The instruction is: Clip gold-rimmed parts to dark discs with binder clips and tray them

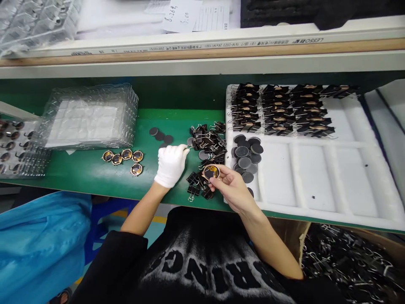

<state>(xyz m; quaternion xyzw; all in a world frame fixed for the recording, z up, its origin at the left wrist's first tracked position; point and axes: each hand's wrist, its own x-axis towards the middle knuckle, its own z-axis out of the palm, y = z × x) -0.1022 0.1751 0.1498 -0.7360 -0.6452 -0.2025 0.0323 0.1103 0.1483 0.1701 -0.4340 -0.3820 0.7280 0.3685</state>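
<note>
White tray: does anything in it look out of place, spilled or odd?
Two dark specks sit alone on the tray, too small to identify; they look stray against the orderly rows of clips. The discs at its left are heaped loosely, overlapping, unlike those rows. Nothing looks plainly damaged.

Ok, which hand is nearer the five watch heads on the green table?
Left. The left hand is to the right of the watch heads; the right hand is farther right, beyond it.

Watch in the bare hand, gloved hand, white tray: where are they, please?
Watch (211, 172): head view, on its dial.
Gloved left hand (171, 165): head view, its back.
White tray (319, 177): head view, on a compartment floor.
</note>
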